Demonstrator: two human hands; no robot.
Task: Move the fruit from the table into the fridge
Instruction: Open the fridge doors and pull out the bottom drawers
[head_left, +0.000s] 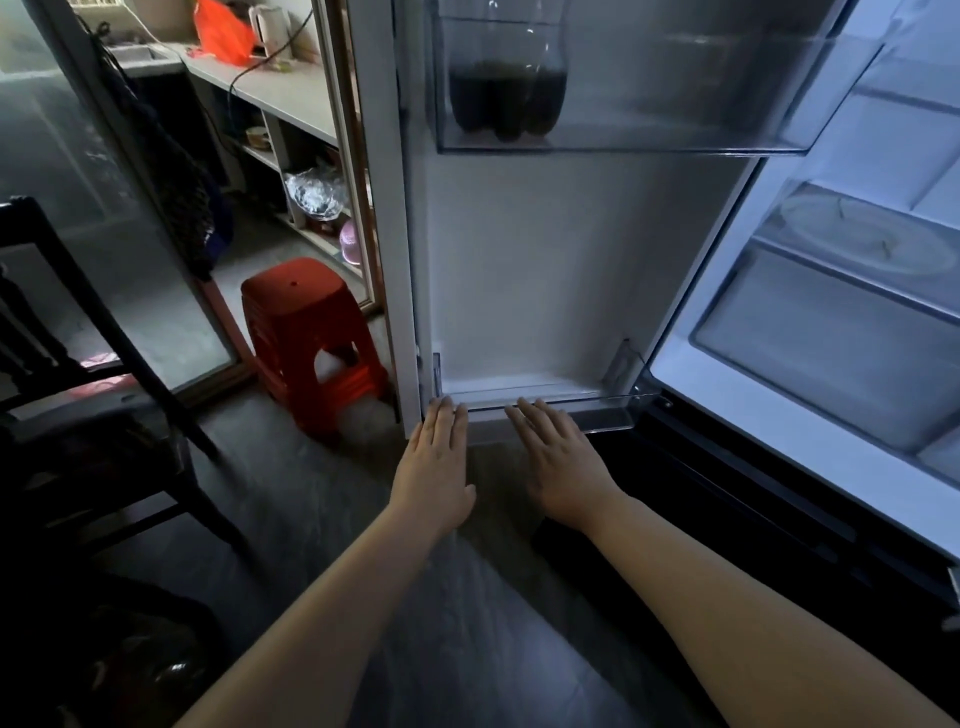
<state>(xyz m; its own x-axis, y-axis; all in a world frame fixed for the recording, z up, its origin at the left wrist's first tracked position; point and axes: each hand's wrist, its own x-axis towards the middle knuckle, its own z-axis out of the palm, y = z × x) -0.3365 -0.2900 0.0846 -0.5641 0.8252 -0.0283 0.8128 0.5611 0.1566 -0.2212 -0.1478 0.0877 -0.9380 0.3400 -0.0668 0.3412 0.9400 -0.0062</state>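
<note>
Clear plastic lower door bin (597, 410) of our open fridge (810, 457), our left hand (434, 462) and right hand (563, 462) at its front rim, fingers (447, 421) straight, holding nothing, dark bottle (506, 98) in upper bin (675, 130), fruit's whereabouts we cannot tell.

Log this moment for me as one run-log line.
fridge door: open | left hand: flat, empty, fingertips at rim of lower door bin | right hand: flat, empty, same rim | fruit: none in view

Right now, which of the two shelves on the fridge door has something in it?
The upper door shelf: a bottle of dark drink stands at its left end. The lower door shelf, down near the floor, shows nothing inside.
</note>
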